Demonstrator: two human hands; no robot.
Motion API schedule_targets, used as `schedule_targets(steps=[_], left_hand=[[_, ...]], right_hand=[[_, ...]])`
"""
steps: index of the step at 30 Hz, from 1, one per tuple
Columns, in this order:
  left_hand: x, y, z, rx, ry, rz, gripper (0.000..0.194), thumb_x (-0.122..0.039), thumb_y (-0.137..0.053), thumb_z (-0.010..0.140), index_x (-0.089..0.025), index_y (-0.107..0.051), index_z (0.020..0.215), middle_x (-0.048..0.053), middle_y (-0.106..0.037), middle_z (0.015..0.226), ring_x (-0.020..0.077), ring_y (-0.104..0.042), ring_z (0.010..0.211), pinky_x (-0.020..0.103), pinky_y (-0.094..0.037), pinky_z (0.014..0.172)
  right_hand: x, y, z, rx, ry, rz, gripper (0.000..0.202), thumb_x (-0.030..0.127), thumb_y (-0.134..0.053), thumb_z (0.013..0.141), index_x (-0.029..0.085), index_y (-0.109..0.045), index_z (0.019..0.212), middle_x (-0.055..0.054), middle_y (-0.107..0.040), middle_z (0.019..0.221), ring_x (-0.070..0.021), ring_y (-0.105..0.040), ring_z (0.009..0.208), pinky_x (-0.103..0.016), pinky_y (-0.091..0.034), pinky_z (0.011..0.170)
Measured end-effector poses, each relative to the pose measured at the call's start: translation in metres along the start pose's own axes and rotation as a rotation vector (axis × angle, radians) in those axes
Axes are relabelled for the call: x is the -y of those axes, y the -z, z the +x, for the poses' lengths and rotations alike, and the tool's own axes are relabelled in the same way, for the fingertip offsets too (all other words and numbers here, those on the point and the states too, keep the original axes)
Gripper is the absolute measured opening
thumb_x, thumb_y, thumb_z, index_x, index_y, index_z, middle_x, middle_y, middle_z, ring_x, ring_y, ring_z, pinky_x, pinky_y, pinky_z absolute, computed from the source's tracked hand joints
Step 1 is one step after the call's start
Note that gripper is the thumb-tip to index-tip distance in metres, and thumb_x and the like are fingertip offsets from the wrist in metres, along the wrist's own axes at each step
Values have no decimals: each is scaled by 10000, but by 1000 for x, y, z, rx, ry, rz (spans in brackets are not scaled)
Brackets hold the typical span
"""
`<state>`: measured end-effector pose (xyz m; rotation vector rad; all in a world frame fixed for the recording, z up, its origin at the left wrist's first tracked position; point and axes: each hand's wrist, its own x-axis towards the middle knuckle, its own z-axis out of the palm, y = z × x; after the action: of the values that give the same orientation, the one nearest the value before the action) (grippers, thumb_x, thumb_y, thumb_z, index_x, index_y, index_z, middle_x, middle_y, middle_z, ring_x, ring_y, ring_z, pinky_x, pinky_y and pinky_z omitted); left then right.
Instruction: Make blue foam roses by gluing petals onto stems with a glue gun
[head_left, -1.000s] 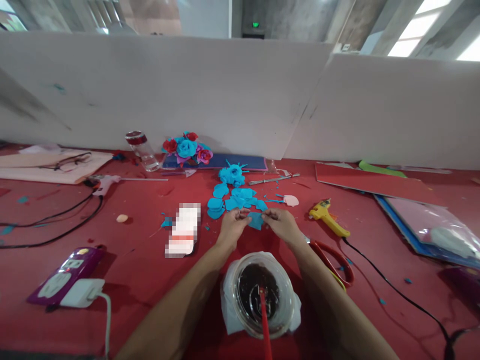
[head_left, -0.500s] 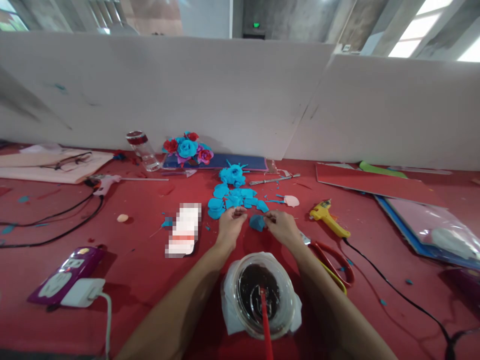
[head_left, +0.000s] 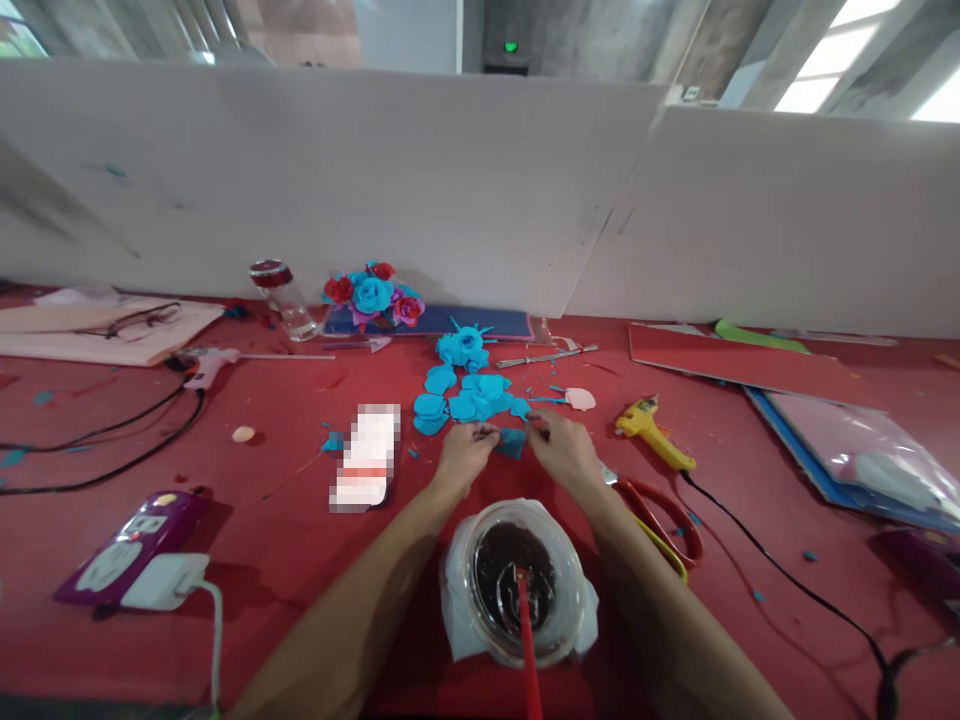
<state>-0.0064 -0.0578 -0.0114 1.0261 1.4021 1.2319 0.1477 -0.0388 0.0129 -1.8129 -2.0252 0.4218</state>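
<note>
Between my two hands is a small blue paper petal (head_left: 511, 444), darker in shadow than the others. The fingertips of my left hand (head_left: 466, 456) pinch its left edge. My right hand (head_left: 561, 446) has thumb and fingers closed at its upper right edge. Just beyond my hands lies a loose pile of bright blue paper petals (head_left: 480, 398). Behind the pile sits a blue paper flower (head_left: 463, 347) with thin strips sticking out. A plastic cup (head_left: 564, 640) of dark contents, with a red straw or spoon handle (head_left: 528, 645) in it, stands between my forearms.
Red-and-yellow-handled scissors (head_left: 679, 520) lie beside my right forearm, near a yellow glue gun (head_left: 652, 437) with a trailing cord. On the left are a phone (head_left: 367, 455), a purple power strip (head_left: 135, 550) and a pink glue gun (head_left: 212, 367). A glass bottle (head_left: 287, 300) and paper bouquet (head_left: 373, 295) stand behind.
My left hand has come in to the petal's left edge; before, it was apart from it. The petal now lies flatter between both hands. The whole view has shifted slightly.
</note>
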Motion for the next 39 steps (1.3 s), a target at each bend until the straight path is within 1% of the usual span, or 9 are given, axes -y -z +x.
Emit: schedule_targets(steps=[3,7,11,14,19,25,28,35,39], left_hand=[[-1,0,0,31,35,-5,83,-175,-612,704,-161,-681,660,44,-700,657,161,-644,656,259,-473,641],[-1,-1,0,19,52,9,82,-174,-607,714,-159,-677,674,49,-713,677,158,-655,670,258,-476,655],[2,-1,1,8,60,15,68,-179,-610,725,-155,-668,698,59,-724,701,151,-644,646,251,-466,633],[6,-1,3,3,61,35,67,-182,-614,732,-149,-670,717,65,-728,722,145,-632,627,245,-451,606],[7,-1,3,4,54,44,66,-181,-616,733,-155,-676,732,57,-732,730,136,-620,598,242,-442,594],[-1,-1,-1,4,79,29,54,-156,-609,742,-157,-660,724,54,-720,713,126,-615,594,235,-445,605],[-1,-1,-1,7,74,43,61,-165,-601,747,-156,-658,730,54,-716,722,121,-602,588,230,-431,590],[5,0,1,8,34,94,103,-209,-610,711,-157,-688,754,39,-700,714,118,-573,592,228,-402,572],[7,0,1,10,33,92,117,-223,-606,704,-150,-684,750,43,-691,710,116,-556,592,227,-388,563]], right_hand=[[-1,23,0,-126,-16,7,269,363,-480,888,222,-708,912,-52,-731,780,-197,-667,724,-251,-394,628],[-21,68,1,-274,-169,5,269,353,-471,871,236,-703,941,-53,-740,833,-217,-677,812,-278,-436,691],[-61,98,0,-188,-327,-287,360,320,-475,844,213,-665,1130,-127,-691,1128,-305,-616,1071,-384,-446,847],[-91,97,-3,-53,-407,-457,481,403,-465,847,134,-614,1216,-216,-604,1250,-368,-553,1164,-455,-425,918],[-117,79,-3,49,-461,-479,467,396,-434,850,123,-624,1178,-223,-633,1174,-365,-599,1101,-445,-451,904],[-121,72,0,-41,-477,-405,524,371,-482,819,114,-534,1271,-230,-611,1181,-370,-598,1112,-450,-477,874],[-121,69,3,-24,-465,-412,517,351,-494,811,82,-543,1250,-258,-600,1163,-377,-599,1108,-448,-480,864],[-119,69,5,3,-522,-410,508,421,-494,807,140,-577,1222,-236,-611,1156,-403,-598,1095,-496,-488,829],[-120,68,6,4,-519,-386,544,393,-522,798,136,-526,1277,-226,-632,1130,-372,-611,1088,-446,-490,839]])
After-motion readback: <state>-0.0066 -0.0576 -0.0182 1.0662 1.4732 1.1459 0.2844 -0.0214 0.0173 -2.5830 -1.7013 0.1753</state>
